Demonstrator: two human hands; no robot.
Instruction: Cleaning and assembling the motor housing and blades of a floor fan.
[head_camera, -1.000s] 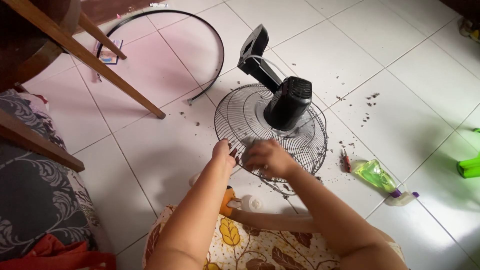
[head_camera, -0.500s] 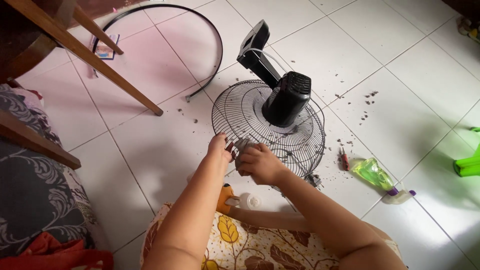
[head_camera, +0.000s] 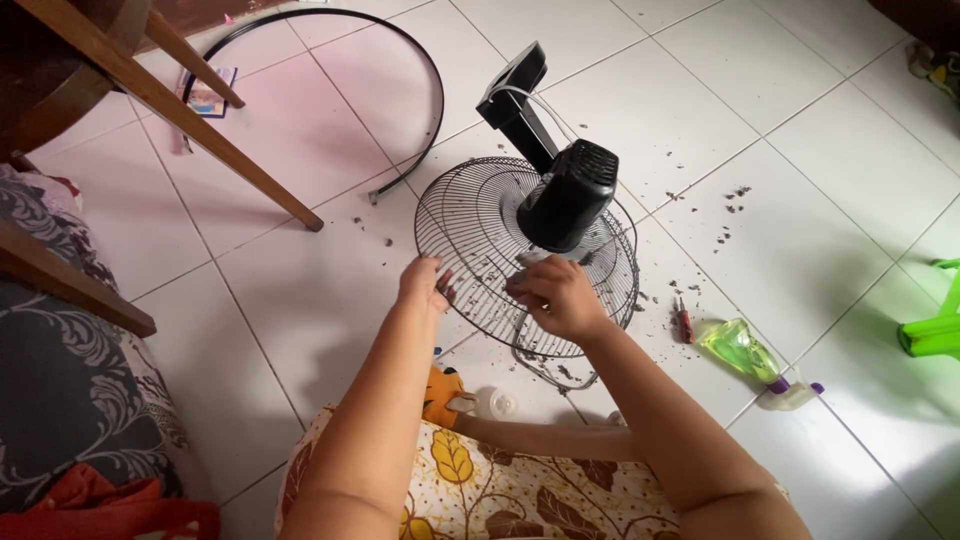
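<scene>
A round wire fan guard lies face down on the white tile floor, with the black motor housing and black stand neck rising from its middle. My left hand grips the guard's near left rim. My right hand presses a grey cloth against the wires just below the motor. Dark dust crumbs are scattered on the tiles around the guard.
A black plastic ring lies behind the guard. Wooden chair legs stand at the left beside a patterned cushion. A small red screwdriver, a green spray bottle and a green plastic thing are at the right.
My right hand with the cloth has slid up the guard toward the motor. My left hand moved slightly up along the rim, and the guard shifted a little left.
</scene>
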